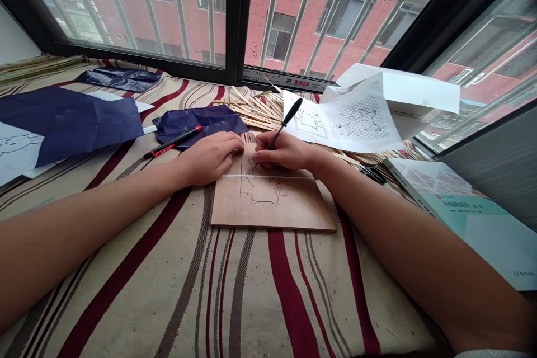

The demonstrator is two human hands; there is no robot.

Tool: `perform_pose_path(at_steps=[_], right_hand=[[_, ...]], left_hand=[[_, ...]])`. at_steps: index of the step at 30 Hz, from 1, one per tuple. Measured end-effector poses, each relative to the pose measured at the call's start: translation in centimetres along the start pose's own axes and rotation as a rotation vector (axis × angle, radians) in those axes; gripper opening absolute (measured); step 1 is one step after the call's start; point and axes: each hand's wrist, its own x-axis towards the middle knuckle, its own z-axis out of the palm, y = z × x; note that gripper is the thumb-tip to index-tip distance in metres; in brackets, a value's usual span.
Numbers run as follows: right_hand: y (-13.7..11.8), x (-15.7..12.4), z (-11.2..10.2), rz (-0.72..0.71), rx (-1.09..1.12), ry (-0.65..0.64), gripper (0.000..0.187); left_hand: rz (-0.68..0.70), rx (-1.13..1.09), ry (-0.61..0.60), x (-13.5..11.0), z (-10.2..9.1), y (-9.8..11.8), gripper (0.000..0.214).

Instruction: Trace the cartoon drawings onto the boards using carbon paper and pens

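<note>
A thin wooden board (272, 207) with a traced cartoon outline lies on the striped cloth (168, 291) in front of me. My right hand (283, 151) is closed around a black-handled tool (285, 123), its tip down on the board's upper part. My left hand (210, 158) rests with curled fingers on the board's upper left corner, pressing it flat. A thin pale strip (268, 177) lies across the board just below both hands.
Blue carbon paper sheets (75, 123) and a red-and-black pen (172, 142) lie to the left. Wooden sticks (255, 109) and printed drawing sheets (352, 120) sit behind the board. A white box (403, 89) and a teal book (474, 212) are on the right. A barred window stands ahead.
</note>
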Motion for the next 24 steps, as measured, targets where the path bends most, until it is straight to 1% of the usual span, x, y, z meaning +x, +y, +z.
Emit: perform_pose_path(at_steps=[6,11,17,24], right_hand=[[0.05,-0.1,0.09,-0.015,0.005,-0.014,0.029],[0.17,-0.13,0.38,-0.025,-0.006,0.058,0.029],[0.28,-0.02,0.25,-0.027,-0.013,0.023,0.033],[0.45,0.03,0.68,0.001,-0.023,0.115,0.036]], left_hand=[[0.019,0.004,-0.002,0.09,-0.14,0.11,0.033],[0.012,0.005,-0.008,0.12,-0.18,0.16,0.032],[0.01,0.008,-0.007,0.1,-0.12,0.17,0.033],[0.021,0.003,0.008,0.15,-0.21,0.41,0.034]])
